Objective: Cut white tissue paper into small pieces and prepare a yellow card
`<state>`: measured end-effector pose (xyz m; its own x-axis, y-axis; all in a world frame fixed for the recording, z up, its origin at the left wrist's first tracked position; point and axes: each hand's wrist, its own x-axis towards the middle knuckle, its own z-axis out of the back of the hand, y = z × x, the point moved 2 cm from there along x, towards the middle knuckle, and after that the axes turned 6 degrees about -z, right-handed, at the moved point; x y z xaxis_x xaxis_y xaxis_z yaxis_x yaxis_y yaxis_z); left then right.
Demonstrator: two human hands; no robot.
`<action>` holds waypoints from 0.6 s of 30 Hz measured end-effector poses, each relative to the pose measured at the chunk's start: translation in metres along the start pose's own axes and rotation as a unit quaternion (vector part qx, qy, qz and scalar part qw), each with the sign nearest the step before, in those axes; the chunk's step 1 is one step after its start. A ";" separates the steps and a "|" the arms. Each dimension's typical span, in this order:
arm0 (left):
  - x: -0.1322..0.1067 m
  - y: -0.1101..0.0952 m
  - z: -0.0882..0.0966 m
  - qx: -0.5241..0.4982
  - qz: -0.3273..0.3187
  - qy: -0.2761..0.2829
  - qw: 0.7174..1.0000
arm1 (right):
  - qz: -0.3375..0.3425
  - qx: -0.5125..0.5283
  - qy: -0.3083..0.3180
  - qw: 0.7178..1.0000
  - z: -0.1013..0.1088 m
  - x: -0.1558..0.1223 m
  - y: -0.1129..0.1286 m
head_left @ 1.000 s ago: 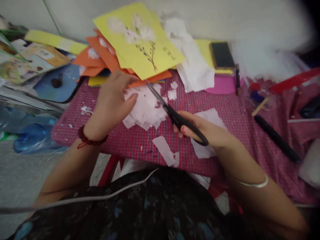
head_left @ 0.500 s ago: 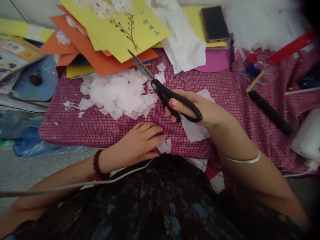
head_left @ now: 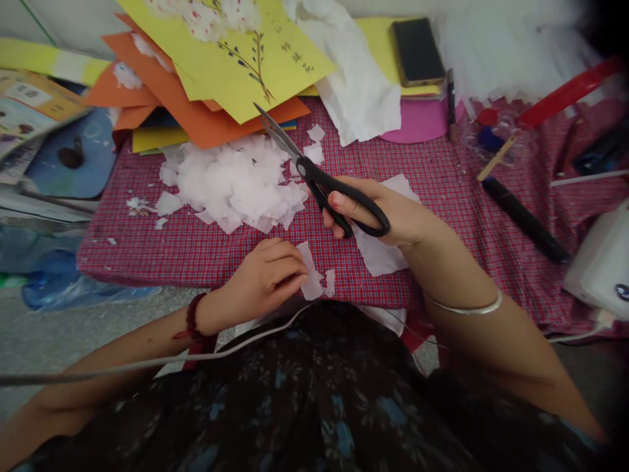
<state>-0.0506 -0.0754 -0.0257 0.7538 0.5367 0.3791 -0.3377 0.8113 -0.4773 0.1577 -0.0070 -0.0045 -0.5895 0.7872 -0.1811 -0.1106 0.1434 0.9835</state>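
My right hand [head_left: 361,200] is wrapped round the black handles of a pair of scissors [head_left: 339,183], thumb through one loop. The blades point away to the upper left and are nearly closed. Near the table's front edge, my left hand [head_left: 263,275] has its fingers curled and pinched at the edge of a small strip of thin white paper [head_left: 310,275]. A torn scrap [head_left: 329,282] lies just right of that strip. Beyond my left hand is a heap of cut white paper pieces [head_left: 236,183]. A larger white sheet [head_left: 381,252] lies partly under my right hand.
Orange and yellow paper sheets [head_left: 196,121] are stacked behind the heap. Crumpled white tissue [head_left: 363,98], a phone [head_left: 417,52] and a black marker [head_left: 523,219] lie to the right. A white cable [head_left: 246,341] crosses my lap; a white box-like device [head_left: 602,262] stands at right.
My left hand has drawn back a little to the left and its fingers have curled, so more of the white paper strip shows. The scissors stay almost where they were.
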 end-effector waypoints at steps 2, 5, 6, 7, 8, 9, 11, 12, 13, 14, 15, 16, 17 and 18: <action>0.004 -0.001 0.003 0.000 -0.002 0.020 1.000 | -0.004 -0.004 -0.007 1.000 0.002 0.000 0.000; 0.000 -0.007 0.000 0.067 -0.049 0.091 0.992 | 0.000 -0.011 -0.006 1.000 0.004 -0.001 0.000; -0.003 -0.009 -0.002 0.091 -0.060 0.108 0.988 | 0.003 -0.012 -0.004 1.000 0.004 -0.001 0.000; -0.006 -0.010 -0.005 0.105 -0.066 0.115 0.986 | 0.006 -0.013 -0.002 1.000 0.003 -0.002 0.000; -0.008 -0.011 -0.008 0.108 -0.067 0.111 0.986 | 0.007 -0.014 0.000 1.000 0.002 -0.002 0.000; -0.010 -0.012 -0.010 0.100 -0.064 0.098 0.988 | 0.006 -0.016 0.001 1.000 0.001 -0.003 0.000; -0.011 -0.012 -0.013 0.057 -0.053 0.071 0.994 | 0.000 -0.020 -0.002 1.000 -0.001 -0.003 0.000; -0.009 -0.011 -0.013 0.019 -0.042 0.063 0.997 | -0.002 -0.020 -0.003 1.000 -0.001 -0.004 0.000; -0.006 -0.009 -0.011 -0.028 -0.020 0.054 0.998 | -0.003 -0.020 -0.002 1.000 -0.002 -0.004 -0.001; -0.001 -0.006 -0.007 -0.080 0.016 0.036 0.996 | -0.004 -0.019 0.001 1.000 -0.003 -0.004 -0.002; 0.004 -0.001 -0.001 -0.136 0.067 0.004 0.989 | -0.003 -0.017 0.005 1.000 -0.003 -0.004 -0.003; 0.009 0.005 0.007 -0.193 0.125 -0.046 0.972 | 0.000 -0.014 0.011 1.000 -0.002 -0.004 -0.005; 0.014 0.013 0.017 -0.247 0.185 -0.117 0.944 | 0.007 -0.011 0.017 1.000 -0.002 -0.004 -0.007; 0.019 0.023 0.028 -0.296 0.235 -0.195 0.905 | 0.016 -0.009 0.023 1.000 -0.001 -0.004 -0.008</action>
<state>-0.0601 -0.0404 -0.0074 0.3103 0.9248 0.2201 -0.1200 0.2678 -0.9560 0.1604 -0.0118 -0.0120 -0.6285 0.7633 -0.1497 -0.1056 0.1070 0.9886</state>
